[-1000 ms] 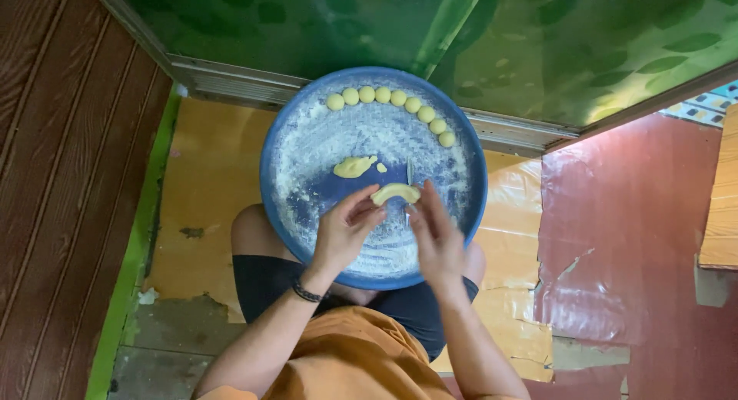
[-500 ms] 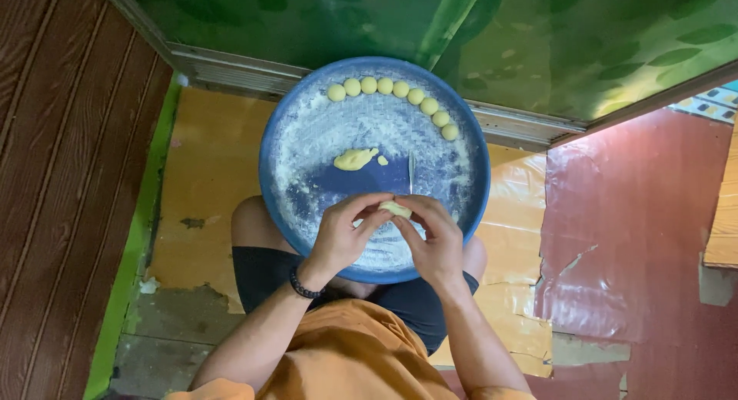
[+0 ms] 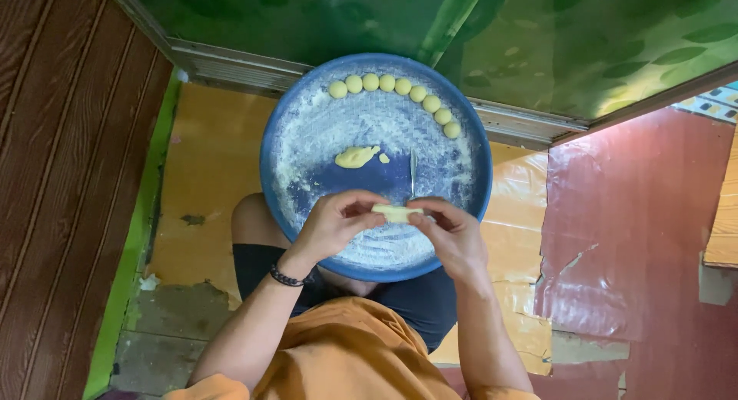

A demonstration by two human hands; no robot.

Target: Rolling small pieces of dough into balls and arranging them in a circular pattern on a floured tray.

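Sideways, the dough strip (image 3: 395, 212) spans left to right, pinched between left hand (image 3: 334, 225) and right hand (image 3: 453, 235).

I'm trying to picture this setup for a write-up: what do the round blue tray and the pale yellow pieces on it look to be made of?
The blue tray looks like plastic or enamelled metal, smooth under a patchy white dusting, probably flour. The yellow balls along its far rim and the strip pinched between the left hand and right hand look like soft, matte dough; the smeared lump suggests it is pliable.
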